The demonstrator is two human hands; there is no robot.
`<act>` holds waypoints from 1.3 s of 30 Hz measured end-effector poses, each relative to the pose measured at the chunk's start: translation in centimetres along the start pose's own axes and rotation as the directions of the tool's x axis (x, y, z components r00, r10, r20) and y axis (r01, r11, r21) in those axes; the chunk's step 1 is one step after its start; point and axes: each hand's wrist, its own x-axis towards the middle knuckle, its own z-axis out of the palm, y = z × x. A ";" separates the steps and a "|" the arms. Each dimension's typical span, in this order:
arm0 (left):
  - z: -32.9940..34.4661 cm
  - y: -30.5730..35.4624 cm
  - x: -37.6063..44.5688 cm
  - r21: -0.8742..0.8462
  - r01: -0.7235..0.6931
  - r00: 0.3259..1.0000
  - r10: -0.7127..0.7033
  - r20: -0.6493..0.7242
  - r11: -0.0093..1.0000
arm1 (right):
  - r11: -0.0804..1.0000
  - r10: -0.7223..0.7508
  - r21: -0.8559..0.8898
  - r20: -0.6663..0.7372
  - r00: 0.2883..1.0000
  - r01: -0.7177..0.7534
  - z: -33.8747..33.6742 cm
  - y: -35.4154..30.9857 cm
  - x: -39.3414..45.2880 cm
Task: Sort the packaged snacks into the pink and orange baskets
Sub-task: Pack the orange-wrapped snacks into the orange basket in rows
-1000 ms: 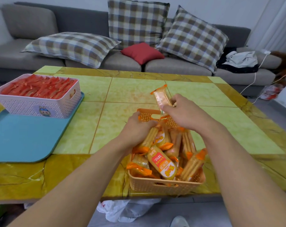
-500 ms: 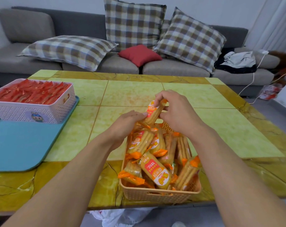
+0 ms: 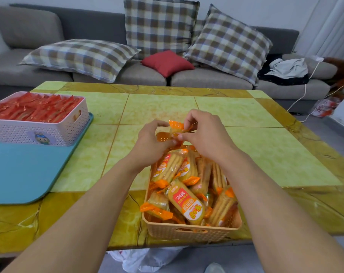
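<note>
Both hands — left hand (image 3: 154,138) and right hand (image 3: 203,134) — pinched one orange snack packet (image 3: 176,128) between them, just above the far end of the packed orange basket (image 3: 186,231).

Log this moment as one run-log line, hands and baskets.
hands: left hand and right hand both pinch one orange snack packet | over: orange basket, piled | pink basket: red packets
</note>
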 end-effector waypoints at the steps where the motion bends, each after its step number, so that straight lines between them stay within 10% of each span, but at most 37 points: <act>1: 0.0 0.0 0.1 0.005 -0.028 1.000 0.028 0.003 1.000 | 0.999 -0.007 -0.031 0.036 0.999 0.008 0.3 0.0 0.0; 22: -2.0 -1.0 1.5 0.290 0.029 0.999 -0.039 0.028 0.957 | 0.916 0.236 -0.402 0.519 0.822 -0.010 -3.6 -2.7 -1.0; 39: -1.6 0.0 0.3 0.069 -0.086 0.978 0.097 -0.184 0.994 | 0.870 0.387 -0.464 0.431 0.815 -0.168 -2.4 -4.4 -1.4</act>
